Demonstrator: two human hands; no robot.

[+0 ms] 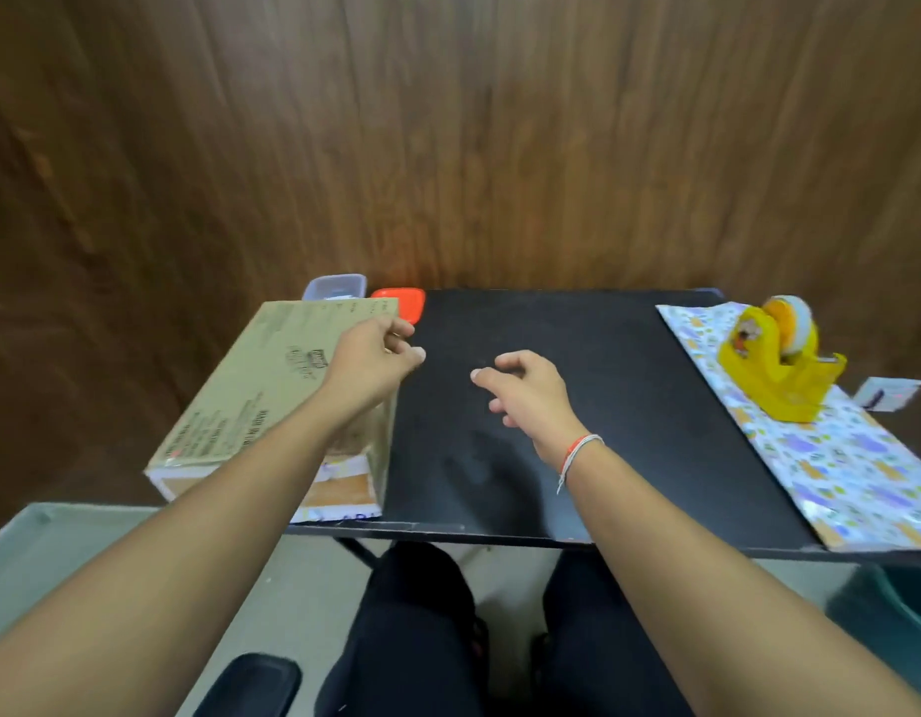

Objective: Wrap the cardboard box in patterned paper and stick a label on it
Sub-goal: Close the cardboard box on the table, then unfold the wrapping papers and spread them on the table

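i find the task at its opening step: nothing is wrapped yet and no label is on the cardboard box (272, 395).

taking the tape dispenser (779, 359) as my reference, the box lies well apart from it, at the opposite, left side of the black table (577, 406), its near end overhanging the table edge. the patterned paper (851, 473) lies flat directly under the dispenser and runs toward the near edge. a small white card (890, 393), possibly the label, sits just beside the dispenser on its right; i cannot confirm what it is. an orange lid or dish (401, 302) and a clear tub (334, 286) sit far across from the dispenser, behind the box.

the left hand (370, 364) is over the box's far right corner, fingers curled; i cannot tell whether they have hold of the edge or only hover at it. the right hand (530, 395) hangs over bare table between box and dispenser, fingers loosely bent, holding nothing.

my judgement: the step in hand is fetching the box to the middle. the next move calls for a firm two-handed hold on the box, and for the dispenser to come off the paper so the sheet can be spread at the centre first.
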